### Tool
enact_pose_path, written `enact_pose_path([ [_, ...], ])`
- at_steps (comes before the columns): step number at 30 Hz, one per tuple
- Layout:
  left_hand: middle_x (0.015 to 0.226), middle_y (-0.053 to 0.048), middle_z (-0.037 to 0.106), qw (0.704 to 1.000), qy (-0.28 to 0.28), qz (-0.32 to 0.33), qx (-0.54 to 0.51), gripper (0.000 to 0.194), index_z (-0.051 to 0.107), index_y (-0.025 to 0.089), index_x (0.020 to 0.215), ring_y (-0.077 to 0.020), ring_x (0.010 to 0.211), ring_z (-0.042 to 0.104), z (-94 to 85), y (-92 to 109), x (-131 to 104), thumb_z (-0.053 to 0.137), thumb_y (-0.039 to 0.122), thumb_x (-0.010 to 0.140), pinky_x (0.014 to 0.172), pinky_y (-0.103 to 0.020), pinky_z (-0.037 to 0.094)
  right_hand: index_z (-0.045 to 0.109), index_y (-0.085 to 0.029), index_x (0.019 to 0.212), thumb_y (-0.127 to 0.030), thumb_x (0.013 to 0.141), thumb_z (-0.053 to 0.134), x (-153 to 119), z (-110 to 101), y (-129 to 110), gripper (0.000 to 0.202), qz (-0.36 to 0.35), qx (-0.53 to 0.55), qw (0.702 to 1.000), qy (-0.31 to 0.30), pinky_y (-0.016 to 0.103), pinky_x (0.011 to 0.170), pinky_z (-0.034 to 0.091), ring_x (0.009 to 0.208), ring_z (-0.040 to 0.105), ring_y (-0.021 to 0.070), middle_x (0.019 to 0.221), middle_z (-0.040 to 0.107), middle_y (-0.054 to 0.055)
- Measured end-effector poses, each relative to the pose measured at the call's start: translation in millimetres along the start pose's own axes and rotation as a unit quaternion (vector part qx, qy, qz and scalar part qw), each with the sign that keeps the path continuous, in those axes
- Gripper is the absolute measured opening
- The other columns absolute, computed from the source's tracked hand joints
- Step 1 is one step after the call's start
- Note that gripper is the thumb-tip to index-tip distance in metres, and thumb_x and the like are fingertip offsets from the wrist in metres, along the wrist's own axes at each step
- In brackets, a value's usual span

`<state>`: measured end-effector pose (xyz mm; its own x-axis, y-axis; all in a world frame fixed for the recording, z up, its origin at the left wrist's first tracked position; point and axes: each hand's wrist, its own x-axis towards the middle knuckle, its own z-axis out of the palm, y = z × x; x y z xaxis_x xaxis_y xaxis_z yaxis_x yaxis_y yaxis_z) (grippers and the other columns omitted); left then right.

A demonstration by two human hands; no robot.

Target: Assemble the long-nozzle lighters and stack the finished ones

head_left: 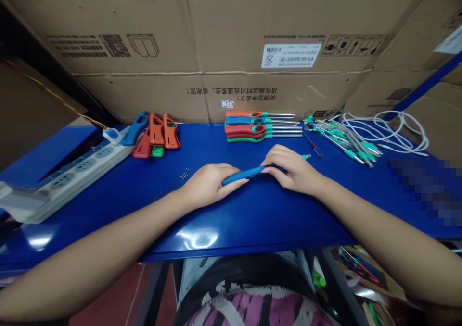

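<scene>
Hands meet at the middle of the blue table, both closed on one blue handle: the left hand pins its near end flat against the surface, and the right hand pinches the far end, where a teal tip just shows past the fingers. It looks like the fitting step, with handle and metal insert being pressed together. The next move likely calls for a steady grip from the left hand while the right pushes straight along the handle's length, so nothing skews. Behind, a stack of finished lighters lies in a neat row, with loose handle shells to the left beside a power strip, and a heap of teal-tipped metal rods to the right near a white cable. Small screws lie just left of the left hand.
</scene>
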<state>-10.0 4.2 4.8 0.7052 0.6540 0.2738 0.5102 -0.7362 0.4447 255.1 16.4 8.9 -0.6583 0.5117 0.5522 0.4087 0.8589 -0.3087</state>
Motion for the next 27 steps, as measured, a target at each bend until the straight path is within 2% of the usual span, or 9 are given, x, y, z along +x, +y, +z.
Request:
enact_pose_path([
  [2,0.097,-0.005,0.075,1.000,-0.006,0.000,0.006,0.034,0.071,0.019,0.109,-0.0191,0.089,0.071,-0.1,0,0,0.051,0.044,0.102,0.079,-0.029,0.052,0.065,-0.019,0.092,-0.027,0.100,0.051,0,0,-1,0.017,-0.007,-0.012,1.000,-0.001,0.037,0.073,0.049,0.079,0.056,0.0211,0.081,0.066,0.007],
  [5,0.101,-0.005,0.075,0.999,-0.011,0.003,0.041,0.034,0.070,0.020,0.112,-0.0198,0.091,0.071,-1.8,1,0,0.049,0.045,0.102,0.079,-0.029,0.052,0.065,-0.019,0.094,-0.028,0.099,0.053,0,-3,0,0.016,-0.012,-0.017,1.000,-0.016,0.038,0.078,0.048,0.082,0.058,0.0211,0.084,0.067,0.007],
  [9,0.103,-0.005,0.075,0.997,0.000,0.001,0.076,0.036,0.070,0.020,0.113,-0.0212,0.092,0.072,-5.2,1,1,0.049,0.046,0.102,0.079,-0.030,0.052,0.066,-0.020,0.110,-0.034,0.098,0.059,-2,-9,5,0.020,0.008,-0.044,0.998,-0.044,0.040,0.089,0.046,0.099,0.063,0.0231,0.104,0.070,0.009],
  [11,0.104,-0.005,0.075,0.997,0.009,-0.003,0.072,0.036,0.069,0.019,0.114,-0.0214,0.093,0.072,-6.6,0,1,0.049,0.047,0.102,0.080,-0.030,0.053,0.065,-0.019,0.115,-0.034,0.098,0.059,-3,-11,8,0.024,0.024,-0.075,0.995,-0.059,0.040,0.090,0.044,0.103,0.062,0.0242,0.109,0.070,0.010],
  [15,0.104,-0.006,0.074,0.996,0.011,0.002,0.090,0.039,0.067,0.019,0.118,-0.0220,0.093,0.071,-7.6,0,0,0.048,0.048,0.102,0.080,-0.031,0.054,0.067,-0.020,0.103,-0.027,0.097,0.057,-6,-12,12,0.014,0.029,-0.108,0.992,-0.066,0.038,0.083,0.042,0.092,0.061,0.0231,0.097,0.072,0.008],
  [20,0.106,-0.007,0.072,0.989,0.001,-0.015,0.150,0.034,0.063,0.019,0.125,-0.0240,0.094,0.071,-1.8,10,-1,0.050,0.039,0.102,0.076,-0.033,0.056,0.066,-0.018,0.099,-0.022,0.098,0.053,-5,-8,4,0.014,-0.018,-0.161,0.985,-0.054,0.039,0.084,0.039,0.088,0.061,0.0228,0.089,0.072,0.008],
  [23,0.109,-0.008,0.070,0.989,0.000,-0.027,0.147,0.030,0.061,0.019,0.125,-0.0232,0.094,0.071,2.0,14,-2,0.047,0.034,0.103,0.077,-0.033,0.056,0.067,-0.019,0.104,-0.026,0.100,0.051,-2,-4,-1,0.018,-0.020,-0.178,0.982,-0.053,0.040,0.086,0.037,0.089,0.061,0.0223,0.093,0.074,0.007],
  [27,0.109,-0.008,0.069,0.983,0.003,-0.052,0.174,0.027,0.061,0.018,0.124,-0.0229,0.092,0.070,-0.9,13,-2,0.048,0.029,0.102,0.075,-0.031,0.056,0.064,-0.022,0.121,-0.035,0.099,0.056,-2,-2,4,0.028,0.036,-0.229,0.971,-0.060,0.045,0.093,0.035,0.102,0.060,0.0267,0.111,0.074,0.009],
])
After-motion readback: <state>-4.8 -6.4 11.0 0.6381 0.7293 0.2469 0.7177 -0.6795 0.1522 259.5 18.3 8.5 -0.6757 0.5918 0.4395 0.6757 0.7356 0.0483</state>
